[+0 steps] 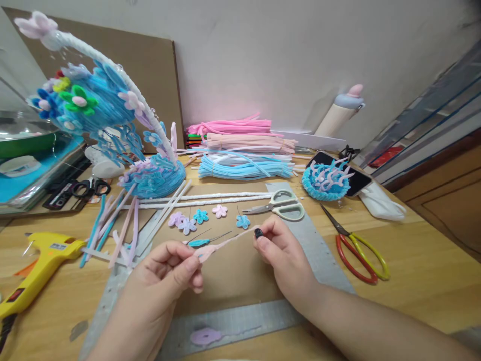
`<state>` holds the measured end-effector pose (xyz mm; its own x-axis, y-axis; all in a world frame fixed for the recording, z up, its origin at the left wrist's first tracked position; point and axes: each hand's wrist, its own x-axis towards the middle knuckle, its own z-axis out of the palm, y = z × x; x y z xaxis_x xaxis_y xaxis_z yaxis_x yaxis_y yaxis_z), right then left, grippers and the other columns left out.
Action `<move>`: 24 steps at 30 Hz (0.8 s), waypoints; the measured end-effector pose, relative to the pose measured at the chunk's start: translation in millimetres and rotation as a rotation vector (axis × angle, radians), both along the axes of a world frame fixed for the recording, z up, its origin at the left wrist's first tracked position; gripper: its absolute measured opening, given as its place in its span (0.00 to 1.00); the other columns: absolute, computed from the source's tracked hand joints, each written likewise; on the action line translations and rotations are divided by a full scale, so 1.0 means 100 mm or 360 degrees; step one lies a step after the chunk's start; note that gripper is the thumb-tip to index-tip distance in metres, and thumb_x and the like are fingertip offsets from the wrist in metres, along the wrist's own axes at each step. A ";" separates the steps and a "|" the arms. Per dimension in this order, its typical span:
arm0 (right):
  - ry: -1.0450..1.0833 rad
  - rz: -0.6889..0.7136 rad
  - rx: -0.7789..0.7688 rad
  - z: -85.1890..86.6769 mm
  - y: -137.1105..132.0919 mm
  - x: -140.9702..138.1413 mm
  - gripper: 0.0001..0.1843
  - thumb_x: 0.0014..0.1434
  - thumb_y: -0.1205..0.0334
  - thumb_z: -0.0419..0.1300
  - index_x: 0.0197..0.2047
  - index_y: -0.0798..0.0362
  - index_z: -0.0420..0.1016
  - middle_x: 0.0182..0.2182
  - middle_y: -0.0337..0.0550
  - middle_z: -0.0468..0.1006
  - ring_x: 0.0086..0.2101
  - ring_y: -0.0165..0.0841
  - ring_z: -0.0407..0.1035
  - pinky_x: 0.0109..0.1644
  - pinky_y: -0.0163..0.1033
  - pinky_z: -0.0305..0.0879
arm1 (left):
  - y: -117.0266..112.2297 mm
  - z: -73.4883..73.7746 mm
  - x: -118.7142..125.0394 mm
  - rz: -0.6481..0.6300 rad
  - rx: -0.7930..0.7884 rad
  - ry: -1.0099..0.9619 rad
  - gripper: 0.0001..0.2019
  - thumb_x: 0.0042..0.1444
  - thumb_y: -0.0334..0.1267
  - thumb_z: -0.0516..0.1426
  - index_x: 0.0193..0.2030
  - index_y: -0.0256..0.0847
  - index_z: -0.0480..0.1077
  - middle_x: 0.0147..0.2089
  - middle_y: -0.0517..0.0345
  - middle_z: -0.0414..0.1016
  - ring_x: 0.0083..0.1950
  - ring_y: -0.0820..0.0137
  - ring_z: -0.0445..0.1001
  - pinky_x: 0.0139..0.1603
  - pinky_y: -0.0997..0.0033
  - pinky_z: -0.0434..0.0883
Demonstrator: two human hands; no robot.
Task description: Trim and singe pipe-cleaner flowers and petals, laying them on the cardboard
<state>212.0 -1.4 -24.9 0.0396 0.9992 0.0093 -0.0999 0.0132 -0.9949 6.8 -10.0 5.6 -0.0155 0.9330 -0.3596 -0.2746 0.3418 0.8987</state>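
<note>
My left hand (pixel 165 276) pinches the thick pale pink end of a pipe cleaner piece (pixel 221 244). My right hand (pixel 280 253) pinches its thin far end, fingers closed. The piece stretches between both hands above a brown cardboard sheet (pixel 233 276). Just beyond it lies a small blue leaf on a wire (pixel 201 241). Small blue and lilac pipe cleaner flowers (pixel 201 215) lie further back. A lilac flower (pixel 206 336) rests on the grey mat near me.
A tall blue pipe cleaner sculpture (pixel 112 125) stands back left. Bundles of pink and blue pipe cleaners (pixel 244 150) lie at the back. White scissors (pixel 280 204), red-yellow scissors (pixel 356 250), a yellow glue gun (pixel 37 265) and a blue basket shape (pixel 325 181) surround the work spot.
</note>
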 end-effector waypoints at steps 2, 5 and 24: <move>-0.0014 -0.0028 -0.0004 -0.01 -0.01 0.00 0.10 0.60 0.54 0.61 0.34 0.47 0.64 0.25 0.31 0.61 0.24 0.27 0.49 0.27 0.36 0.46 | 0.01 0.02 0.01 0.0001 -0.0055 -0.0010 0.19 0.33 0.47 0.76 0.26 0.40 0.75 0.22 0.63 0.76 0.22 0.78 0.73 0.24 0.84 0.69; -0.0021 -0.0048 0.0000 -0.02 -0.01 0.01 0.08 0.60 0.56 0.59 0.33 0.47 0.63 0.25 0.31 0.61 0.23 0.27 0.49 0.26 0.36 0.46 | 0.01 0.04 0.02 0.0008 -0.0080 -0.0047 0.20 0.32 0.46 0.76 0.25 0.40 0.75 0.21 0.63 0.76 0.21 0.77 0.72 0.23 0.83 0.69; -0.0066 -0.0035 -0.0001 0.00 -0.03 -0.01 0.08 0.60 0.56 0.59 0.33 0.47 0.63 0.24 0.30 0.62 0.23 0.28 0.49 0.27 0.37 0.48 | 0.01 0.10 0.07 0.0017 -0.0093 -0.0051 0.20 0.31 0.45 0.76 0.25 0.39 0.75 0.21 0.63 0.76 0.21 0.78 0.72 0.24 0.83 0.69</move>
<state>211.2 -4.0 -25.2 0.0610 0.9981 0.0107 -0.0583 0.0143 -0.9982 13.4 -9.0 15.2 -0.0131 0.9101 -0.4141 -0.3071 0.3905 0.8679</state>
